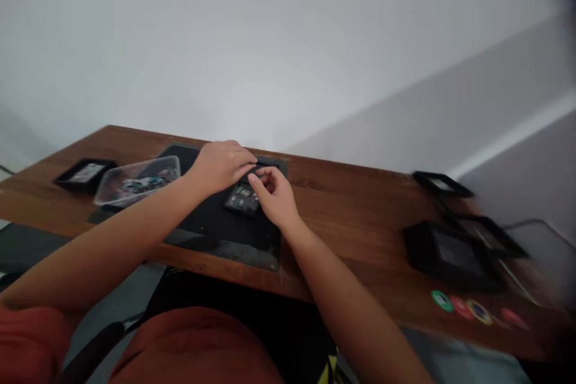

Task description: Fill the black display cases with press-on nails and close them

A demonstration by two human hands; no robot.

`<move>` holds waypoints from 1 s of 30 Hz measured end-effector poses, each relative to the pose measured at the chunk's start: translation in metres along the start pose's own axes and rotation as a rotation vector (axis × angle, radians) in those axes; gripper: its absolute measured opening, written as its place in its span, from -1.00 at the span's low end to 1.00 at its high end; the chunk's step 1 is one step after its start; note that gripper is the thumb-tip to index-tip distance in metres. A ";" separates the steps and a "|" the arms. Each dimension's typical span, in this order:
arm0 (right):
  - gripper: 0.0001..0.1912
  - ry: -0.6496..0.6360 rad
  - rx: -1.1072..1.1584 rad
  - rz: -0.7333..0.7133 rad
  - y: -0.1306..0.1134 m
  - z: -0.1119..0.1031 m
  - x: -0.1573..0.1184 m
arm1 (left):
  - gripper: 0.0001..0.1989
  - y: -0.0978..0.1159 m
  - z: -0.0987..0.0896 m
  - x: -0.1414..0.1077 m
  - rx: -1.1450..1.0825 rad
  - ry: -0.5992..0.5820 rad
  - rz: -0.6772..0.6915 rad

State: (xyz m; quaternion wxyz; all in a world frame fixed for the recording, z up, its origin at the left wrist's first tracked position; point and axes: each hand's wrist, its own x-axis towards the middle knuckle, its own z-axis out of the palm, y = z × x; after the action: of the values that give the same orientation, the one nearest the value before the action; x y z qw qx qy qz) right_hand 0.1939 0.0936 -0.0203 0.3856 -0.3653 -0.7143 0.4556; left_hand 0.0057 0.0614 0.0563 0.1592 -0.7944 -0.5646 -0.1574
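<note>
A small dark device [242, 200] with an exposed circuit board lies on a black mat [216, 225] near the middle of the table. My left hand [222, 165] reaches over its far side, fingers together and bent down at a dark piece whose kind I cannot make out. Close by on the right, my right hand [278, 197] curls its thumb and fingers toward the same spot, over the device's upper right edge. The fingertips partly cover whatever lies between the hands, and blur hides the detail.
A clear plastic box [139, 180] of small mixed parts stands left on the mat's edge, beside a black tray [85, 174]. On the right of the wooden table [351, 210] are several black cases, among them a bulky one [452, 255], and coloured round rolls [479, 312]. A wall rises behind.
</note>
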 end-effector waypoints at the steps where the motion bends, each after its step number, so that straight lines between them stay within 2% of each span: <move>1: -0.53 0.040 0.044 0.004 0.000 -0.002 0.003 | -0.75 0.002 0.008 0.002 -0.025 0.053 0.040; 5: -0.45 0.105 0.189 0.022 -0.002 -0.012 0.012 | -0.75 0.000 0.029 -0.001 -0.101 0.264 0.151; 9: -0.43 0.057 0.281 0.046 -0.006 -0.016 0.009 | -0.82 -0.002 0.043 -0.020 -0.149 0.476 0.195; 13: -0.46 0.021 0.313 0.103 -0.010 -0.010 -0.001 | -0.85 -0.003 0.055 -0.038 -0.214 0.589 0.230; 19: -0.54 0.008 0.355 0.206 -0.019 -0.011 -0.006 | -0.79 0.004 0.048 -0.039 -0.400 0.585 0.254; 25: -0.61 -0.038 0.459 0.272 -0.026 -0.022 -0.005 | -0.75 0.014 0.039 -0.041 -0.581 0.513 0.118; 30: -0.58 0.014 0.471 0.285 -0.030 -0.016 -0.014 | -0.72 0.016 0.033 -0.045 -0.647 0.520 0.026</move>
State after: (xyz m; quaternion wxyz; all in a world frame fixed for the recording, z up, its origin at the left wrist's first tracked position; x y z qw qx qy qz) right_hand 0.2090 0.0775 0.0088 0.3967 -0.3656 -0.5276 0.6562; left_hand 0.0087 0.0321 0.0063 0.0405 -0.7443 -0.4167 -0.5204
